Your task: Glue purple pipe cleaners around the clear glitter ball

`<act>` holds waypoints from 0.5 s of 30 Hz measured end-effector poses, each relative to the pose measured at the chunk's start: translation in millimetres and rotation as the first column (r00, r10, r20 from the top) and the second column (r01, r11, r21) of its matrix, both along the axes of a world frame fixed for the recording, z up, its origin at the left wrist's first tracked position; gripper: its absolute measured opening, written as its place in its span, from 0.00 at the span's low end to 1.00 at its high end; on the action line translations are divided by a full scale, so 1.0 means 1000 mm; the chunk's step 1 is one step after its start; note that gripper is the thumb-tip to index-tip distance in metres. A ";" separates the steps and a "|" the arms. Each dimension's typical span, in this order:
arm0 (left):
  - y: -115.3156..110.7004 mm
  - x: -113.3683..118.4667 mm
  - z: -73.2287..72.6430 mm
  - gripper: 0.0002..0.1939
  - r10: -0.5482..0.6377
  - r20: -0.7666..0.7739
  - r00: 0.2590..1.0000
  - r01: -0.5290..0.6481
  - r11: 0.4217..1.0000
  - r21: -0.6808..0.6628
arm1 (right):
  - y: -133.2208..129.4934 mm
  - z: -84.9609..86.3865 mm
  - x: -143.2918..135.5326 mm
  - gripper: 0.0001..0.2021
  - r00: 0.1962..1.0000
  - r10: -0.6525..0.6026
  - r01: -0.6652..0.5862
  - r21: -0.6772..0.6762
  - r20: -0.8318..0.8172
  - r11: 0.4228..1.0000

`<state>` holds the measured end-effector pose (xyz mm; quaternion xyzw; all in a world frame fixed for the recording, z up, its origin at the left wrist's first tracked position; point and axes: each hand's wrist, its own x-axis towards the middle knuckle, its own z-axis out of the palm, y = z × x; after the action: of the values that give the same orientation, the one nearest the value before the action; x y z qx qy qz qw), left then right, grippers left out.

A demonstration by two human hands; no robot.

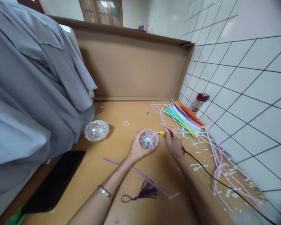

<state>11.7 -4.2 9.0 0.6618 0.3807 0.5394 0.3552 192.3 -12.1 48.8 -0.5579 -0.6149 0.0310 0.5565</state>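
Observation:
My left hand [136, 149] is closed around a clear faceted ball [150, 139] with coloured bits and a purple band inside or on it. My right hand [174, 141] is closed just right of the ball. Between its thumb and fingers is a thin purple strip [161, 115], curling away toward the back. Beneath these fingers a soldering-iron-like tool with a yellow collar [162, 133] points its metal tip at the ball; most of its handle is hidden by the hand. A black cord [201, 166] trails from near the right wrist.
A second clear ball [96, 130] sits at left, near grey cloth [42, 78] and a black tablet-like slab [53, 181]. A purple tassel [146, 191] and a purple strip [159, 190] lie in front. Coloured strips [184, 117] and a red-lidded jar [199, 101] are at right; cardboard [131, 65] stands behind.

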 end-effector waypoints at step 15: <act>-0.009 -0.003 0.047 0.45 0.033 0.263 0.964 -0.042 0.999 0.028 | -0.111 -0.027 0.032 0.20 0.785 0.539 -0.401 -0.412 0.305 0.818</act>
<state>8.9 -12.9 55.9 0.5832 0.3337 0.6350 0.3811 223.9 -123.4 21.4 -0.4621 -0.8239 0.1543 0.2896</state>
